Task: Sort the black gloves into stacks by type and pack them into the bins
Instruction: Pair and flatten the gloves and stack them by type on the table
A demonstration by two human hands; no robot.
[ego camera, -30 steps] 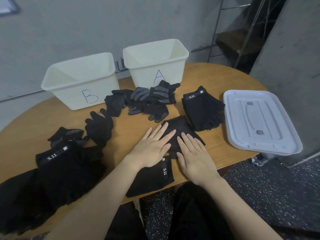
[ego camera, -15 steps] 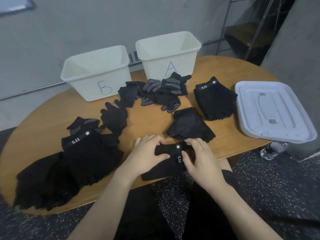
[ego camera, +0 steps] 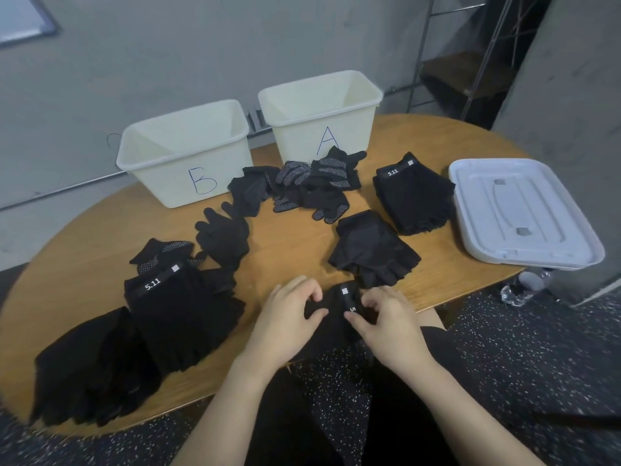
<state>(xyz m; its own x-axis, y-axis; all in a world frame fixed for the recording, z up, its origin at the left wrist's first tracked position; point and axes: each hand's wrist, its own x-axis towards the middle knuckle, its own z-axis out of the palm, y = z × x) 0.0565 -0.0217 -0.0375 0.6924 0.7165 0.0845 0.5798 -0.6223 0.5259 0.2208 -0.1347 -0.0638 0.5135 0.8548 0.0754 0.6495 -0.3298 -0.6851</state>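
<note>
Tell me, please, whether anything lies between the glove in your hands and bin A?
Yes. A fingerless glove lies directly behind the held glove, and the dotted glove pile sits against bin A. Both lie low; the bin's top is open.

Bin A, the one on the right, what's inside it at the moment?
Bin A shows only bare pale inner walls; no glove is visible inside. Its floor is hidden behind the front wall, so anything lying flat there cannot be seen. Dotted gloves lie on the table in front of it.
</note>
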